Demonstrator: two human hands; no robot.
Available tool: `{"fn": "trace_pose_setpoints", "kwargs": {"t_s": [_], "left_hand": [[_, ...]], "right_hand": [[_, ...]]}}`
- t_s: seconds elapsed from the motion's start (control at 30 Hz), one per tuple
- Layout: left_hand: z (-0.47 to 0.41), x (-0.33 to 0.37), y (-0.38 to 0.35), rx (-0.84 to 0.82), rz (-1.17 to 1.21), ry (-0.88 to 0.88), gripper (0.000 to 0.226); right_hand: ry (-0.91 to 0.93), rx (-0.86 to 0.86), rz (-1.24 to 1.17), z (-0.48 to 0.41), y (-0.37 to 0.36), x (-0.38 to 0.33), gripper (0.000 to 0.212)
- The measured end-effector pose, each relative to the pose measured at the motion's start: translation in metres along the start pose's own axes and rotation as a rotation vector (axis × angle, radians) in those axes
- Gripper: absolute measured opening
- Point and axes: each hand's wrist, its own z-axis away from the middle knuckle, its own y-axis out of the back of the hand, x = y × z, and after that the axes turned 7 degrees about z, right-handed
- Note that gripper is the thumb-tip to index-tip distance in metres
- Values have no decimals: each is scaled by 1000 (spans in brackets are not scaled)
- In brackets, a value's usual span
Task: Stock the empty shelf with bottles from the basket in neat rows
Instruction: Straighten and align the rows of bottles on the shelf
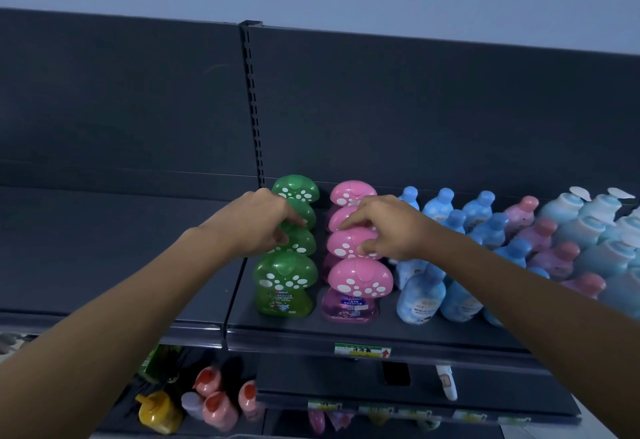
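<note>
On the dark shelf (346, 331) a row of green mushroom-cap bottles (284, 282) runs front to back, with a row of pink mushroom-cap bottles (358, 288) right beside it. My left hand (256, 227) curls its fingers round the cap of a green bottle (300, 242) in the middle of its row. My right hand (384, 227) pinches the cap of a pink bottle (348, 242), the second from the front. The basket is out of sight.
Rows of blue bottles (420, 294), purple-pink bottles (554, 258) and pale blue pump bottles (602, 251) fill the shelf to the right. The shelf section (104, 248) to the left is bare. Lower shelves hold red-capped (218, 407) and yellow (159, 412) bottles.
</note>
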Motion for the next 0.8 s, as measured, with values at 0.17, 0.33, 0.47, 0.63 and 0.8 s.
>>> {"fn": "trace_pose_setpoints", "kwargs": {"t_s": [0.17,0.33,0.47,0.63,0.8], "left_hand": [[-1,-2,0,-8,34,17,50],[-3,-6,7,-12,92,46,50],[-16,-6,21,105,147,45,32],[-42,-11,19,61,125,43,34],[-54,-22,7,-96,161,58,47]], "right_hand": [[13,-40,1,-1,8,-2,53],[-14,86,-83,-9,20,4,38],[-67,129,-66,-25,21,10,37],[-81,-59,11,-38,10,17,45],[-105,-110,13,-44,9,23,47]]}}
